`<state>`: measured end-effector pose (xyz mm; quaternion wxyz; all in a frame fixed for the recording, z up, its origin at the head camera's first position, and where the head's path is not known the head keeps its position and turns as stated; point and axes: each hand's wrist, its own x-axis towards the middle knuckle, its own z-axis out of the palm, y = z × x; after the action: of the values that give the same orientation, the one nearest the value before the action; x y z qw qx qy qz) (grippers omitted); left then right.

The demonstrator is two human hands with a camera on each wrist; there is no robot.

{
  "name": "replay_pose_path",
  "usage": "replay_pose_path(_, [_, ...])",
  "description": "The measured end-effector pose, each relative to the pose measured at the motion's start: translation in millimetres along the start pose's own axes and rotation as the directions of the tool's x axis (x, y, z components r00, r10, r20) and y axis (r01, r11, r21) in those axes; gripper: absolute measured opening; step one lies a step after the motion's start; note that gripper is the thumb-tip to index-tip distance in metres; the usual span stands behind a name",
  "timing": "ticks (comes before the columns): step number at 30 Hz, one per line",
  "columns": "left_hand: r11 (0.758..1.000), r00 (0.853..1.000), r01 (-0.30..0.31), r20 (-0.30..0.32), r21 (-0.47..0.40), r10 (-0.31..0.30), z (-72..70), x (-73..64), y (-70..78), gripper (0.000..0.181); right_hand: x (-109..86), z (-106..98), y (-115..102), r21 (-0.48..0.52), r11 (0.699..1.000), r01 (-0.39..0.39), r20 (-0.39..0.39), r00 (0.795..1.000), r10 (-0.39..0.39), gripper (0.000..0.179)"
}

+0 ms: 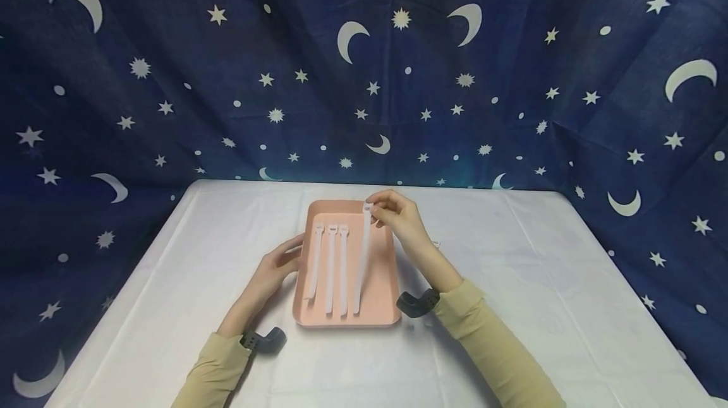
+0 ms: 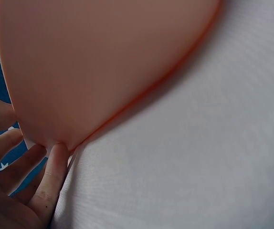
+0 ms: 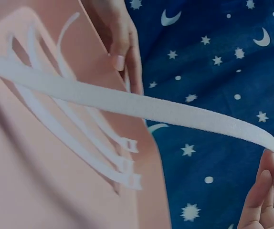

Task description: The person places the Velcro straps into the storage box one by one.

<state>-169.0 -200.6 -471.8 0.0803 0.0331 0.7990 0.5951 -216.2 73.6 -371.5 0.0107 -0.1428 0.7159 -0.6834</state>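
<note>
My right hand (image 1: 398, 215) pinches the slotted head of a white hook-and-loop cable tie (image 1: 362, 263) between thumb and fingertips. That tie slopes down over the right half of a pink tray (image 1: 375, 304), its free end low near the tray floor. Three more white ties (image 1: 330, 272) lie lengthwise in the left half, heads toward the far side; the leftmost has a bent tail. Along the tray's left outer wall, my left hand (image 1: 273, 267) rests with extended fingers (image 2: 56, 164) touching it.
Small white ends, likely of more ties (image 1: 436, 244), show past my right forearm, which hides the rest. A white cloth (image 1: 512, 256) covers the table. Behind it hangs a dark blue curtain (image 1: 318, 79) with moons and stars. Each wrist wears a dark camera band (image 1: 419, 302).
</note>
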Motion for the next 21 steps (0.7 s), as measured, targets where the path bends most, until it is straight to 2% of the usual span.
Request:
replay_pose_path(8, [1.000, 1.000, 0.002, -0.003, -0.001, -0.002, 1.1, -0.9, -0.1, 0.057, 3.8, 7.7, 15.1, -0.007, 0.996, -0.085, -0.002, 0.996, 0.085, 0.023])
replay_pose_path(17, [1.000, 1.000, -0.004, -0.008, 0.008, 0.004, 0.4, -0.4, -0.4, 0.057, 12.5, 13.4, 32.8, -0.097, 0.976, -0.196, -0.048, 0.980, 0.192, 0.021])
replay_pose_path(21, [1.000, 1.000, -0.002, -0.006, 0.018, 0.002, -0.1, 0.1, 0.4, 0.057, 16.1, 16.0, 37.2, -0.142, 0.966, -0.217, -0.051, 0.976, 0.211, 0.019])
